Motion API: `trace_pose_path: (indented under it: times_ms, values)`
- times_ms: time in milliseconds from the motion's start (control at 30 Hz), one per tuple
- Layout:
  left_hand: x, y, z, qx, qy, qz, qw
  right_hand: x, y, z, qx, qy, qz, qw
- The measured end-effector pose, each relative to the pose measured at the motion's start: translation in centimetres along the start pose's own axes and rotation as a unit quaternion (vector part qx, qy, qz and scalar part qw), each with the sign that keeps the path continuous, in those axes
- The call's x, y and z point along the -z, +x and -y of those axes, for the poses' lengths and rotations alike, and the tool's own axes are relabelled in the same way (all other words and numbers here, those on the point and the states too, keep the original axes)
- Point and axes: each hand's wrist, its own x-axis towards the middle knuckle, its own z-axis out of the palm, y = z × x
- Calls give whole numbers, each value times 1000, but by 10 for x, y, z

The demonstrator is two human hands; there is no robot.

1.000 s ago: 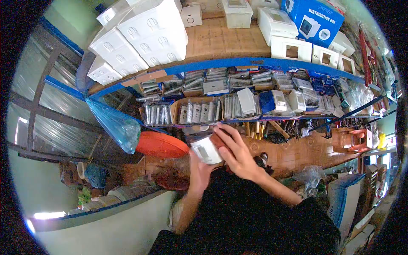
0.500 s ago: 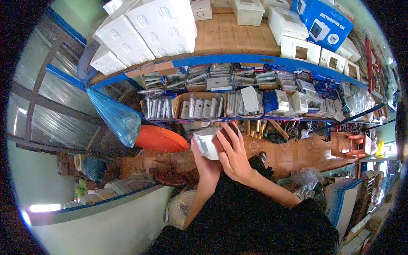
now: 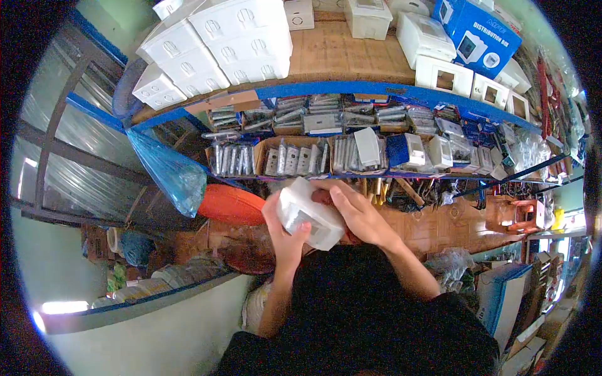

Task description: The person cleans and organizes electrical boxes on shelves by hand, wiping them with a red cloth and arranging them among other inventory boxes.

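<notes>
Here, the box (image 3: pixel 296 203), long axis apparently slanting down rightward, lies between the left hand (image 3: pixel 285 243) gripping its left side and the equally near right hand (image 3: pixel 365 216), curled at its right, grip unclear.

Stacked at left on the brown, blue-edged upper shelf (image 3: pixel 338 59): white boxes (image 3: pixel 210 47). Standing toward its right: a blue carton (image 3: pixel 481 37) among windowed white boxes (image 3: pixel 429 39). Packed along the lower shelf (image 3: pixel 414 173): open cartons (image 3: pixel 291 160) of plastic-wrapped pieces (image 3: pixel 306 160). Resting on the tiled floor (image 3: pixel 433 224), far right: a red stool (image 3: pixel 532 207).
</notes>
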Motion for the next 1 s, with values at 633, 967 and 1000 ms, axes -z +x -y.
trace_pose_path:
  times_ms: [633,967,1000]
  values:
    - [-26,-7,-37,163,-216,-1,963,-30,24,-25,95,196,-126,968]
    - [-17,14,-20,289,-407,-120,858,-45,-28,-34,152,-183,-40,971]
    - [-19,15,-18,300,-401,-121,857,-40,-29,-35,156,-201,-23,967]
